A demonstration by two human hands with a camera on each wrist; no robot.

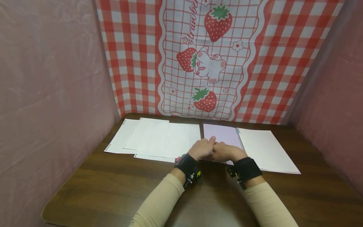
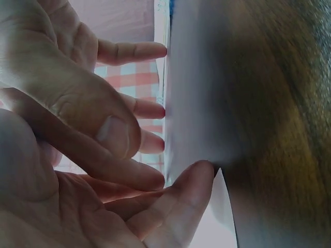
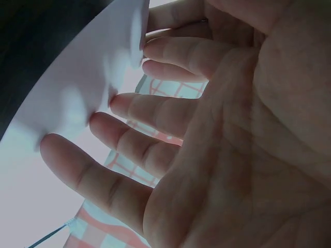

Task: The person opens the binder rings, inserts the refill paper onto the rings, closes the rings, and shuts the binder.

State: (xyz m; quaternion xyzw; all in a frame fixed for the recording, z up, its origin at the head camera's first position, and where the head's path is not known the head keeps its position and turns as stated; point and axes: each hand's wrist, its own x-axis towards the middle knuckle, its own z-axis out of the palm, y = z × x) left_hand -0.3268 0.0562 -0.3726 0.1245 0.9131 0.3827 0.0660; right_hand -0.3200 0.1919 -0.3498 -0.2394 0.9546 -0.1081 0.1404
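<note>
An open spiral notebook lies on the table, with a lilac left page and a white right page. Both hands meet over the lower left part of the lilac page. My left hand comes in from the left with its thumb raised. My right hand lies right beside it, touching it. In the right wrist view the right hand's fingers are straight and spread, tips on the page. In the left wrist view the left fingertips touch the page near its edge.
Several white loose-leaf sheets with punched holes overlap left of the notebook. The brown wooden table reaches a red checked strawberry cloth at the back. Pink curtains hang at both sides.
</note>
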